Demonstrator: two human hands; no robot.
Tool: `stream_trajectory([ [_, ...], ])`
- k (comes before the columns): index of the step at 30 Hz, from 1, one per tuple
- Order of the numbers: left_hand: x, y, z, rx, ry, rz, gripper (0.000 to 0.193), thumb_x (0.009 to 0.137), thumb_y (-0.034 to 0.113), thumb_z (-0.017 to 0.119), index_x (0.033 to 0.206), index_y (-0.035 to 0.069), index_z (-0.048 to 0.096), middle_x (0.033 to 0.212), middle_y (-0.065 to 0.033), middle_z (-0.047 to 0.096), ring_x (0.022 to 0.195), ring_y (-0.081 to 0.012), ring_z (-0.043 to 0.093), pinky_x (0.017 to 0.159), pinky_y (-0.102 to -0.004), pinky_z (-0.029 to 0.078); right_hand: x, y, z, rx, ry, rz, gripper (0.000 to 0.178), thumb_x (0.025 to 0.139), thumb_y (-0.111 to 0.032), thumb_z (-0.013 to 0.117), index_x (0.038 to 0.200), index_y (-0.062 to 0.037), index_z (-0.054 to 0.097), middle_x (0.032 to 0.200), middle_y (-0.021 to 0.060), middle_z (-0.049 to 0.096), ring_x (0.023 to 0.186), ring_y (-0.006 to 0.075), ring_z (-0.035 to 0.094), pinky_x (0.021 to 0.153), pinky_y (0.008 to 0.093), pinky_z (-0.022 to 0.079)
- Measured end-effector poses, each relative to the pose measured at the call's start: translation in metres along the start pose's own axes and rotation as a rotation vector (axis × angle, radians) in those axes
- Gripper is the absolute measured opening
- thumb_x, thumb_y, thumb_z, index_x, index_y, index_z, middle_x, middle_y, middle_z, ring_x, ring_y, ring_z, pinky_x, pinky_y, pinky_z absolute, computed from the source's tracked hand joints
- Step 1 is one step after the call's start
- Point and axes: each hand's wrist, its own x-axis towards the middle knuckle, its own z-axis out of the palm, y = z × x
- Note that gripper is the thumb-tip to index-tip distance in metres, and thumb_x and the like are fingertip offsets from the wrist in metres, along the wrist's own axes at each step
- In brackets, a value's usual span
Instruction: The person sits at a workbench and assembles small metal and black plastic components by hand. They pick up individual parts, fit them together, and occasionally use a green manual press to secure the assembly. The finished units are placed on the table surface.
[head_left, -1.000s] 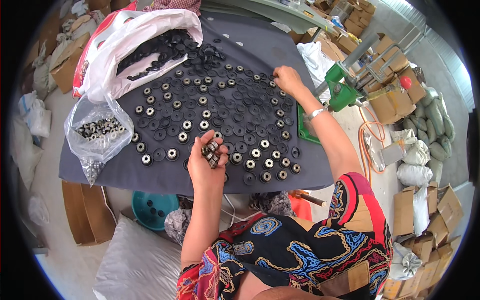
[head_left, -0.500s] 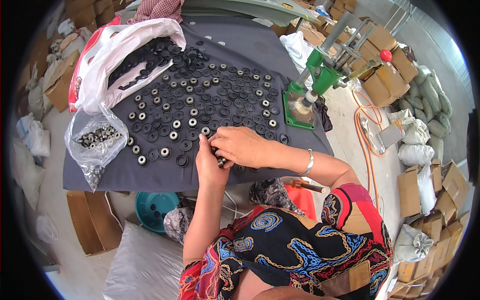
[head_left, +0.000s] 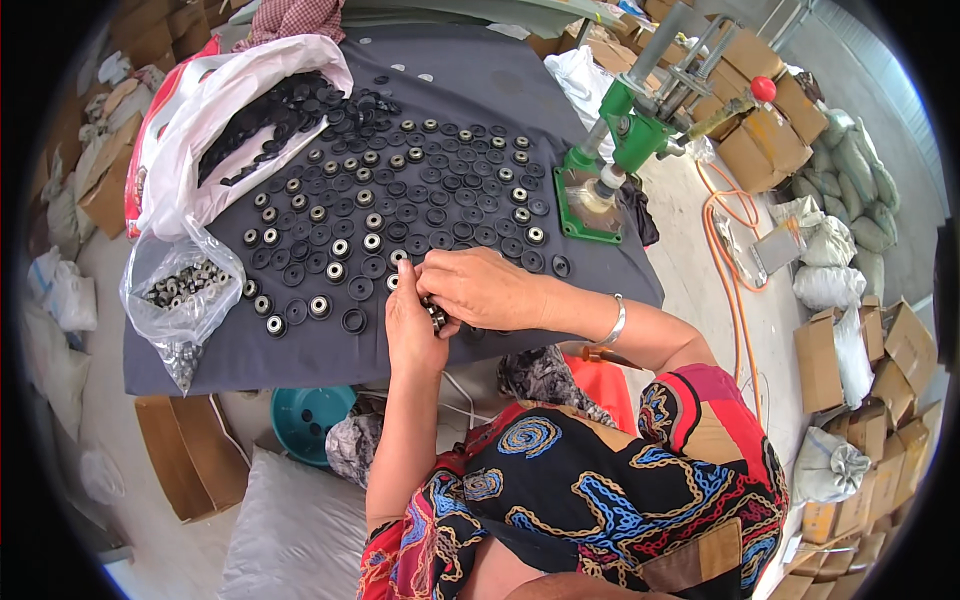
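Note:
My left hand [head_left: 413, 328] is curled round several small metal bearings [head_left: 438, 318] at the near edge of the dark cloth. My right hand [head_left: 487, 288] is closed over the same bearings, its fingertips against my left palm; they hide most of them. Spread over the cloth beyond both hands are many round black plastic caps [head_left: 407, 212]. Some caps have a shiny bearing set in the middle, such as the capped bearing [head_left: 373, 242]. Just past my left fingertips lies another bearing [head_left: 398, 257], partly hidden.
A clear bag of bearings [head_left: 190, 285] lies at the table's left edge, below a white sack [head_left: 185, 190] spilling black caps. At the right stands a green hand press [head_left: 590, 200] with a red knob. Below the table are a teal basin [head_left: 290, 415] and a cardboard box [head_left: 190, 455].
The whole view has shifted a little, so the table and press sit slightly farther left. Both hands stay together round the bearings, with only slight finger movement.

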Motion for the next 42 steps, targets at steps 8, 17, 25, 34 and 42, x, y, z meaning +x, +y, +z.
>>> stream_trajectory([
  [8, -0.002, -0.001, 0.003, -0.087, 0.016, -0.066, 0.032, 0.099, 0.037, 0.046, 0.081, 0.011, 0.054, 0.066, 0.0005, 0.052, 0.053, -0.0072, 0.049, 0.039, -0.0234, 0.028, -0.010, -0.001, 0.023, -0.207, 0.214, -0.057, 0.021, 0.072, -0.012, 0.063, 0.086, -0.0026, 0.051, 0.083, 0.0098, 0.052, 0.078, 0.0264, 0.059, 0.063, 0.0367, 0.051],
  [17, 0.015, 0.001, -0.022, -0.248, -0.031, -0.071, 0.028, 0.099, 0.028, 0.048, 0.092, 0.003, 0.058, 0.077, -0.0064, 0.058, 0.057, -0.0123, 0.052, 0.041, -0.0229, 0.034, -0.025, -0.020, 0.020, -0.103, 0.399, -0.052, 0.017, 0.076, -0.007, 0.062, 0.090, -0.0015, 0.056, 0.091, 0.0108, 0.055, 0.082, 0.0280, 0.059, 0.066, 0.0383, 0.051],
  [25, 0.004, 0.028, -0.030, -0.410, -0.049, 0.043, 0.021, 0.099, 0.022, 0.049, 0.097, 0.002, 0.056, 0.082, -0.0093, 0.055, 0.061, -0.0156, 0.047, 0.041, -0.0229, 0.031, -0.090, 0.013, -0.016, -0.196, 0.632, 0.272, 0.009, 0.080, -0.002, 0.062, 0.089, -0.0023, 0.061, 0.086, 0.0100, 0.059, 0.072, 0.0254, 0.061, 0.064, 0.0325, 0.050],
  [34, 0.012, 0.034, -0.041, -0.431, -0.095, 0.099, 0.020, 0.098, 0.019, 0.049, 0.100, 0.000, 0.055, 0.082, -0.0096, 0.055, 0.062, -0.0169, 0.049, 0.042, -0.0241, 0.033, -0.168, 0.056, -0.032, 0.112, 0.663, 0.680, 0.015, 0.081, -0.003, 0.063, 0.096, -0.0030, 0.067, 0.079, 0.0056, 0.058, 0.069, 0.0145, 0.056, 0.064, 0.0271, 0.046],
  [42, 0.017, 0.040, -0.045, -0.412, -0.080, 0.121, 0.018, 0.097, 0.017, 0.051, 0.101, -0.001, 0.055, 0.082, -0.0101, 0.056, 0.061, -0.0167, 0.048, 0.041, -0.0239, 0.032, -0.167, 0.075, -0.011, -0.120, 0.303, 0.564, 0.022, 0.083, -0.011, 0.064, 0.104, -0.0062, 0.067, 0.094, 0.0112, 0.061, 0.087, 0.0274, 0.059, 0.076, 0.0363, 0.048],
])
